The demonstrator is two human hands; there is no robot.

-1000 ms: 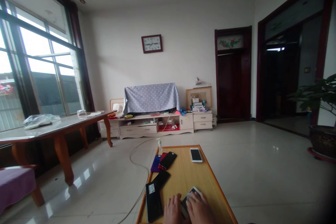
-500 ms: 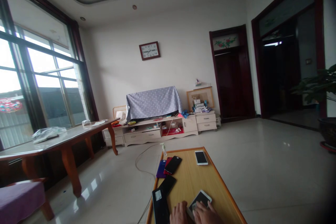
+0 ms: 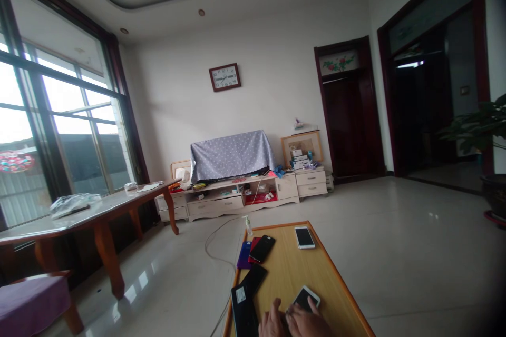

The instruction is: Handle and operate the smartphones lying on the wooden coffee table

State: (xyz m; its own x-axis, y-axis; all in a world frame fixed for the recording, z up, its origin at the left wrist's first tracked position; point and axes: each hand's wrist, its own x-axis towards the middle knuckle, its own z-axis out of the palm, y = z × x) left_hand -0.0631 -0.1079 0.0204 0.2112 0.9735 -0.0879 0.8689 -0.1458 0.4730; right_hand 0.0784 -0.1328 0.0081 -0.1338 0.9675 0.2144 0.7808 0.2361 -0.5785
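A white smartphone [image 3: 306, 296] with a dark screen lies at a slant on the near part of the wooden table [image 3: 294, 268]. Its lower part is covered by my right hand [image 3: 308, 322], whose bent fingers press on the phone. Just left of the phone, my left hand [image 3: 272, 321] has its fingers stretched and slightly apart. I cannot make out anything in it. Beside the left hand lies a large dark phone [image 3: 243, 308] with a white label, overlapping another black phone [image 3: 256, 276].
Farther up the table are a black phone [image 3: 262, 248], a red phone [image 3: 253, 253], a blue phone [image 3: 244, 255] and another white phone [image 3: 304, 237]. A pump bottle [image 3: 247, 225] stands at the far left corner. A cable [image 3: 207, 242] runs along the floor.
My left hand has lifted slightly, its fingers more extended. My right hand has shifted a little over the white smartphone, covering more of its lower part. The view has moved slightly.
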